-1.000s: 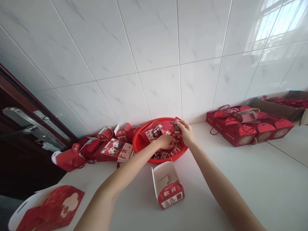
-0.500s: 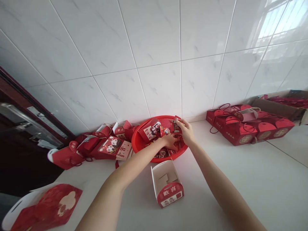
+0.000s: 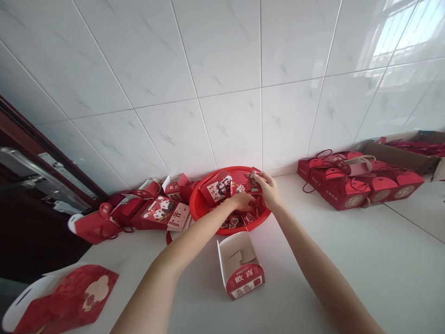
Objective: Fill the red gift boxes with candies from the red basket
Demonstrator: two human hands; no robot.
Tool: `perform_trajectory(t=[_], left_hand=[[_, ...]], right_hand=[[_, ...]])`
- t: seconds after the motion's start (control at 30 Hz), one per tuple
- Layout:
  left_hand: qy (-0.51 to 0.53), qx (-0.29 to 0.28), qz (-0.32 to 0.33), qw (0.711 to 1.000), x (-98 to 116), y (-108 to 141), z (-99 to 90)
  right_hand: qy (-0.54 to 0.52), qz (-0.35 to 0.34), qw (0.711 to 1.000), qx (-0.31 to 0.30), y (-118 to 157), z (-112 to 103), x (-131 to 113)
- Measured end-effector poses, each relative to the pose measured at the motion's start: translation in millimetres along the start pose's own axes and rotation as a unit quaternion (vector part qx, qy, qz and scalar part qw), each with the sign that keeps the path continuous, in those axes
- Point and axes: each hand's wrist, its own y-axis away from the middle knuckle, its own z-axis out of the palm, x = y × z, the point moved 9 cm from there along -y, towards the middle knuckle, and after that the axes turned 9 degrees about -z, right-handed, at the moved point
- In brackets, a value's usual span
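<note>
A red plastic basket [image 3: 196, 215] full of small wrapped candies [image 3: 236, 221] stands against the wall. My right hand [image 3: 268, 188] is at its right side, thumb and fingers closed on a small red candy packet [image 3: 251, 181]. Inside the basket, my left hand [image 3: 243, 202] reaches down among the candies with its fingers curled. What those fingers grip is partly hidden by the hand and is too small to name. In front of the basket stands an open red and white gift box [image 3: 239, 260], with its bare inner flaps showing.
Folded red gift boxes [image 3: 163, 213] lie to the left of the basket. Closed red boxes with cord handles [image 3: 354, 185] stand at right, beside a cardboard carton [image 3: 399, 155]. Another open red box [image 3: 69, 297] sits at the near left. A door with a metal handle [image 3: 21, 167] is at far left.
My left hand has shifted slightly within the basket, its fingers now more curled. The right hand stays nearly in place with its packet.
</note>
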Motion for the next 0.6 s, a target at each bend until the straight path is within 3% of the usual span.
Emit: perform_trajectory(t=[0.13,0.23,0.3,0.4,0.5,0.6], left_hand=[[0.028,-0.015,-0.024,0.999,-4.9,3.2,-7.5],[0.055,0.028,-0.029,0.998,-8.7,15.9,-29.7],[0.13,0.08,-0.019,0.988,-11.6,33.1,-50.0],[0.35,0.17,-0.001,0.921,-23.3,72.6,-77.6],[0.49,0.177,0.02,0.853,-25.6,113.4,-82.1],[0.507,0.188,0.019,0.841,-18.5,149.6,-83.1]], right_hand=[[-0.02,0.0,1.0,-0.002,2.2,2.3,-4.2],[-0.05,0.031,0.998,-0.001,3.4,3.4,-6.0],[-0.071,0.056,0.996,-0.002,4.8,5.5,-10.6],[-0.086,0.054,0.995,-0.019,8.7,13.1,-29.8],[-0.086,0.026,0.994,-0.057,17.8,25.8,-55.1],[-0.067,0.004,0.992,-0.107,31.9,38.4,-75.2]])
